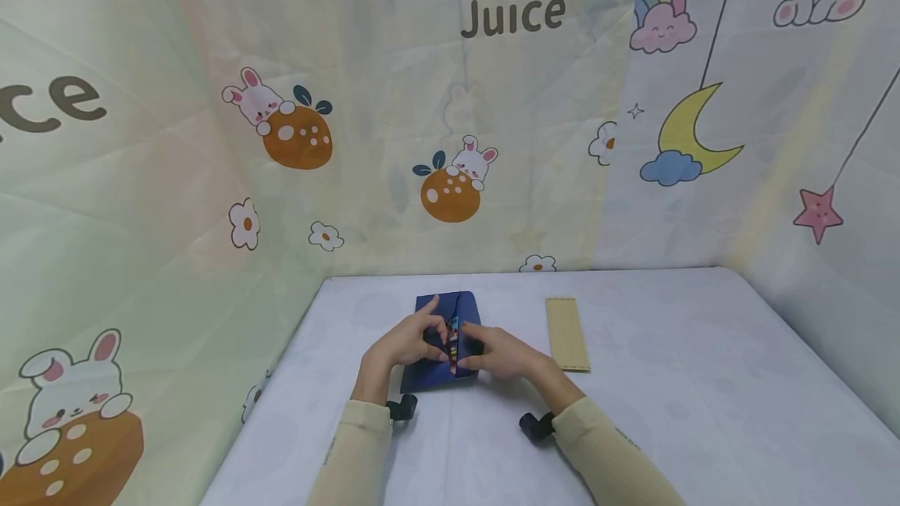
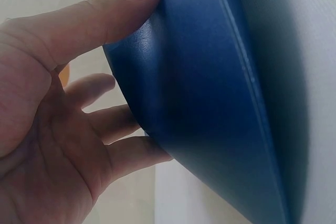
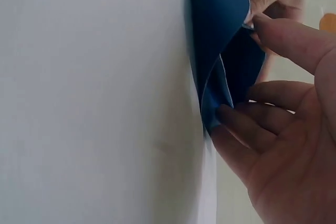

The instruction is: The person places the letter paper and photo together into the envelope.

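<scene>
A dark blue paper envelope (image 1: 430,375) is raised off the white table, its opening spread apart. Inside the gap shows a narrow strip with a colourful print (image 1: 453,346); what it is cannot be told. My left hand (image 1: 411,340) grips the envelope's left part, the thumb (image 2: 131,6) lying on the blue face (image 2: 210,93) and other fingers behind its edge. On the other side my right hand (image 1: 501,351) holds the envelope's edge, with fingers (image 3: 247,129) at the lower fold and the thumb near the opening. The left index fingertip is hidden in the left wrist view.
To the right of the envelope a flat tan rectangular piece (image 1: 568,334) lies on the white-covered table (image 1: 654,412). Printed cloth walls (image 1: 380,201) stand behind the table and along its sides. Black wrist cameras (image 1: 537,428) sit at both cuffs.
</scene>
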Motion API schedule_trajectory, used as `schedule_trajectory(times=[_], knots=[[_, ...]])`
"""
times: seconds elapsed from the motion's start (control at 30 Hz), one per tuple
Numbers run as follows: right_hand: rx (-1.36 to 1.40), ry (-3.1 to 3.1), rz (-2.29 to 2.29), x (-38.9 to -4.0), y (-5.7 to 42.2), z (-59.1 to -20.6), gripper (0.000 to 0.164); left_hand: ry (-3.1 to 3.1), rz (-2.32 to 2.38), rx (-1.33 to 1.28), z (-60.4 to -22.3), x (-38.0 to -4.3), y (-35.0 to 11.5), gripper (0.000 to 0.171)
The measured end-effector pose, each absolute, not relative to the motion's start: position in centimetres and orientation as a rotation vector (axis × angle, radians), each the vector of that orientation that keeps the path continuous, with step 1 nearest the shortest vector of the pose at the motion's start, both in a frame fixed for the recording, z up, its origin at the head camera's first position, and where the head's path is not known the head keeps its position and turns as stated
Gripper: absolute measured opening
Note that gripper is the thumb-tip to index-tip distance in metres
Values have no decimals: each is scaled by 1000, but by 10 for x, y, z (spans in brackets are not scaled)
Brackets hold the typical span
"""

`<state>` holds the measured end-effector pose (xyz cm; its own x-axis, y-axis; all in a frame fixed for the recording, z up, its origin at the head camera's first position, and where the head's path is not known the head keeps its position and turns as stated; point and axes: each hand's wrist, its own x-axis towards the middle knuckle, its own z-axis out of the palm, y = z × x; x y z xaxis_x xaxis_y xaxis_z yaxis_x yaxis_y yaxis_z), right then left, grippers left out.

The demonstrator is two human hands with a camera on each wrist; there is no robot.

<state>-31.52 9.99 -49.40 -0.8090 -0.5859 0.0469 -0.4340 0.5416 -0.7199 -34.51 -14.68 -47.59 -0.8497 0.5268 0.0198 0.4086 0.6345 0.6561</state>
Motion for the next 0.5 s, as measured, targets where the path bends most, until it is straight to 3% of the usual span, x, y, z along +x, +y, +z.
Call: schedule_trajectory(times=[0.5], knots=[[-627,2732,-1168,-323,132,-482,79,2683,1008,743,-476,-345,-146,30]])
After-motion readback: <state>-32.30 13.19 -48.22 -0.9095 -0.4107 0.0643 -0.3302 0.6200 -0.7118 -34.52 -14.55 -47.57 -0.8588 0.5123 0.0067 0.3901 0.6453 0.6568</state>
